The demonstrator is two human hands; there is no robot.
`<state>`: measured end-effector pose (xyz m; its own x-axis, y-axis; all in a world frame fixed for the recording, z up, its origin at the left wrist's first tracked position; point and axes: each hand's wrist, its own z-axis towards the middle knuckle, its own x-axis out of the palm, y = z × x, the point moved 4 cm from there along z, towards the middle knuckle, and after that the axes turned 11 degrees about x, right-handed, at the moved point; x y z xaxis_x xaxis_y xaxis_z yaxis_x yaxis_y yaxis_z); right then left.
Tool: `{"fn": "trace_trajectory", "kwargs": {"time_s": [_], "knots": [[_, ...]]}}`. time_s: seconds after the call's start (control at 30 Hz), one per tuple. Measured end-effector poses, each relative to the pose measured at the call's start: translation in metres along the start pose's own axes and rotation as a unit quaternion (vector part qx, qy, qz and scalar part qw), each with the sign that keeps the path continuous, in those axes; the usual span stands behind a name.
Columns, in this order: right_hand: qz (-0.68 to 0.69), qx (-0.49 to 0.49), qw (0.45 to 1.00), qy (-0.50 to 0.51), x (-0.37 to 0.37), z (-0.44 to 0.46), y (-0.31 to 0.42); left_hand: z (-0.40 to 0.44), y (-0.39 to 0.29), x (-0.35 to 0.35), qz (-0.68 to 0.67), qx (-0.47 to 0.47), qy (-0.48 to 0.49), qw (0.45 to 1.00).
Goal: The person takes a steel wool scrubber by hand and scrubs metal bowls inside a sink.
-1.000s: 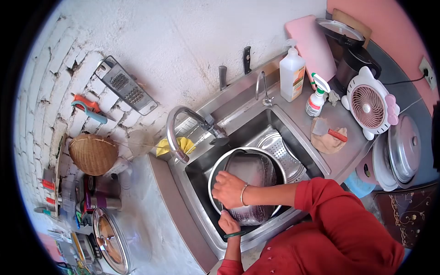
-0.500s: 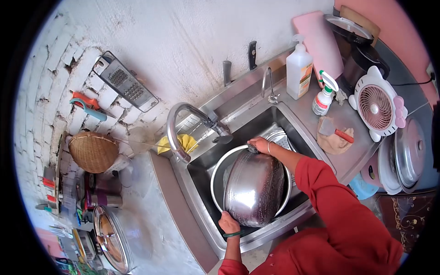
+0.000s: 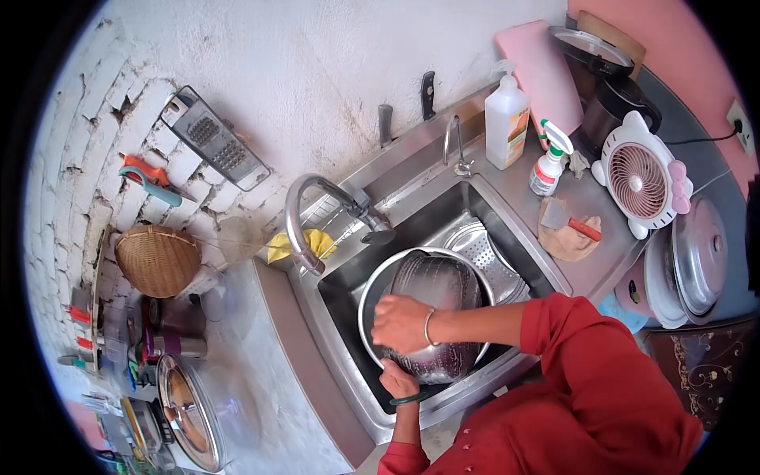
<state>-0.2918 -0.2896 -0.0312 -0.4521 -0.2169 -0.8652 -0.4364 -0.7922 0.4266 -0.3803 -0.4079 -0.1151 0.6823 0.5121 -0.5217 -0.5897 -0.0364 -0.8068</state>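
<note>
A steel pot (image 3: 450, 286) lies tilted on its side, its wet outer wall facing up, in a wide round steel basin (image 3: 362, 315) in the sink. With fingers curled round the pot's near left edge, my left hand (image 3: 398, 380) grips it. My right hand (image 3: 402, 323) is closed and pressed on the pot's side, just above the left one. It covers the steel wool scrubber that showed under its fingers half a second ago. A perforated steel tray (image 3: 484, 252) leans in the sink behind the basin.
The curved tap (image 3: 297, 214) hangs over the sink's left side, near a yellow cloth (image 3: 317, 244). On the right counter are a pump bottle (image 3: 505, 127), a spray bottle (image 3: 548, 168), a red-handled scraper (image 3: 584, 229) on a cloth, and a pink-and-white fan (image 3: 640, 180).
My right hand has swept from the pot's far upper edge down and left across its side. The left hand keeps its hold. The whole view has shifted slightly.
</note>
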Motion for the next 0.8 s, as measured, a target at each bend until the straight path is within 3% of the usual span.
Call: {"fn": "trace_trajectory", "kwargs": {"time_s": [0.03,0.07,0.17,0.23,0.27,0.33,0.37,0.4,0.43,0.47,0.5,0.6,0.63,0.7,0.8], "knots": [[-0.014,0.064,0.998,0.020,-0.006,0.011,-0.029,-0.002,0.000,-0.001,0.000,-0.006,-0.004,1.000],[0.093,0.179,0.979,-0.023,0.002,0.018,-0.078,-0.003,-0.001,0.000,0.020,0.005,-0.007,1.000],[0.308,0.381,0.870,0.060,0.032,0.009,-0.181,-0.002,0.006,0.002,0.053,0.046,-0.030,0.997],[0.393,0.389,0.833,0.029,0.077,-0.012,-0.239,-0.005,0.008,-0.003,0.044,0.012,-0.005,0.999],[0.549,0.358,0.755,-0.009,0.137,-0.040,-0.277,-0.006,0.010,-0.004,0.052,0.023,-0.001,0.998],[0.555,0.372,0.743,-0.026,0.170,-0.054,-0.298,-0.003,0.006,-0.008,0.043,0.034,-0.014,0.998],[0.405,0.427,0.808,-0.003,0.148,-0.056,-0.292,-0.004,0.001,-0.008,0.030,0.034,-0.028,0.999],[0.467,0.490,0.736,-0.012,0.121,-0.051,-0.268,-0.005,-0.003,-0.009,0.033,0.021,-0.017,0.999],[0.519,0.476,0.710,-0.020,0.126,-0.042,-0.269,-0.010,0.000,-0.008,0.028,0.025,-0.013,0.999],[0.410,0.454,0.790,-0.039,0.072,-0.027,-0.229,-0.013,0.007,-0.004,0.049,0.058,0.003,0.997],[0.307,0.379,0.873,0.019,0.049,-0.006,-0.208,-0.016,0.008,0.000,0.070,0.089,0.018,0.993],[0.099,0.151,0.983,0.016,0.000,0.026,-0.098,-0.017,-0.003,0.010,0.034,0.057,0.015,0.998],[-0.008,0.083,0.996,0.023,0.002,0.026,-0.061,-0.015,-0.003,0.013,0.004,0.050,-0.003,0.999],[-0.092,-0.023,0.995,0.042,-0.012,0.006,0.004,-0.015,-0.005,0.009,-0.024,0.054,-0.001,0.998],[-0.108,-0.071,0.991,0.020,0.006,-0.021,0.034,-0.023,0.017,0.012,-0.061,0.095,-0.020,0.993]]}}
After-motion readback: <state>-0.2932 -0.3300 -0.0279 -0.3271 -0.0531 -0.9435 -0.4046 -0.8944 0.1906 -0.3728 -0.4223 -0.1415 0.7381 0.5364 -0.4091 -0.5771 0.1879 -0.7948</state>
